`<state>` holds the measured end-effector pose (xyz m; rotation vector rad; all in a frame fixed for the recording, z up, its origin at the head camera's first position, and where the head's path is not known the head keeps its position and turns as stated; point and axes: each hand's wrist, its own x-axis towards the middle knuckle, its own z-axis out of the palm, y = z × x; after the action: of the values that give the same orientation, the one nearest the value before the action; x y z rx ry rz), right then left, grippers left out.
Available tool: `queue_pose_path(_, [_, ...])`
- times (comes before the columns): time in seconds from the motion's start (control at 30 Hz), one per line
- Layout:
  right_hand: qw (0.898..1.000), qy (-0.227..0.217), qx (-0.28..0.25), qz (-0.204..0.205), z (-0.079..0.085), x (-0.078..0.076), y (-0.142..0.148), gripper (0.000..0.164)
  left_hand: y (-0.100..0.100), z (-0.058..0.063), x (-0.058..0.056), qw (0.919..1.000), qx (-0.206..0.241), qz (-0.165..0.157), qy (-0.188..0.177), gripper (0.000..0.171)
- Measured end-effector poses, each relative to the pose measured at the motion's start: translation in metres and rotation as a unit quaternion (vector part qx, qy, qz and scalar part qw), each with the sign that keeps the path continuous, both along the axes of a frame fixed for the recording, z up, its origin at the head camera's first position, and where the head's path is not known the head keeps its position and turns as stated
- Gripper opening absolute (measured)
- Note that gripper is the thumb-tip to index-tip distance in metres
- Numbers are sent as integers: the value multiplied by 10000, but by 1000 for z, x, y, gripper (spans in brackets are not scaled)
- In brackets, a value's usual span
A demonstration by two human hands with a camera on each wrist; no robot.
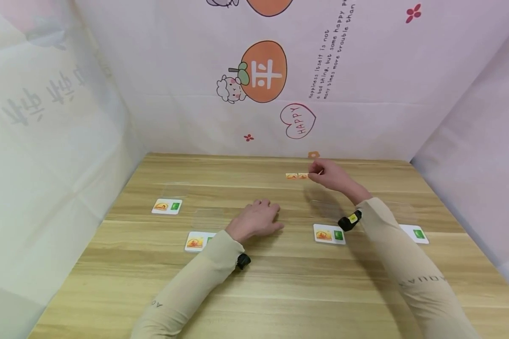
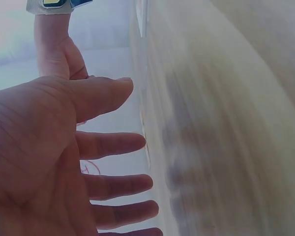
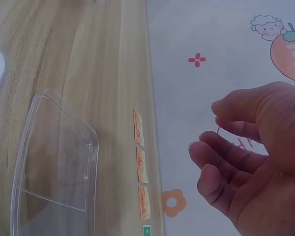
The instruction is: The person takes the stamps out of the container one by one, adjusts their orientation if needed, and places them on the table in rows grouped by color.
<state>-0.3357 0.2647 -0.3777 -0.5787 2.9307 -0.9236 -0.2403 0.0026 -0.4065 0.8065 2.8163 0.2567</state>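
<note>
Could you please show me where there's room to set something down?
Bare table lies between the left sleeve and right sleeve, and at the back, between the leftmost tray and small pictures. It's crowded where two cards flank the right sleeve.

We face a pale wall (image 1: 186, 70) printed with an orange fruit (image 1: 280, 56), a sheep (image 1: 230, 90), a heart (image 1: 298, 121) and sideways lettering (image 1: 327, 66). Whitish sheets (image 1: 46, 165) flank us left and right, the left bearing faint print. Below us spreads a table (image 1: 280, 310) of light wood grain, its near part catching soft light.
</note>
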Motion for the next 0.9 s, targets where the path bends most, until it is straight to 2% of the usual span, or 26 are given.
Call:
queue_pose_path(0.23, [9992, -260, -57, -288, 3, 7, 4, 18, 9, 5, 0, 9999, 70, -121, 73, 50])
queue_pose_path(0.63, [9977, -406, -393, -375, 8, 23, 18, 25, 28, 13, -7, 9990, -37, -411, 184, 51])
queue_pose_path(0.9, [9966, -473, -416, -529, 8, 33, 34, 28, 44, 12, -10, 9979, -103, -604, 211, 51])
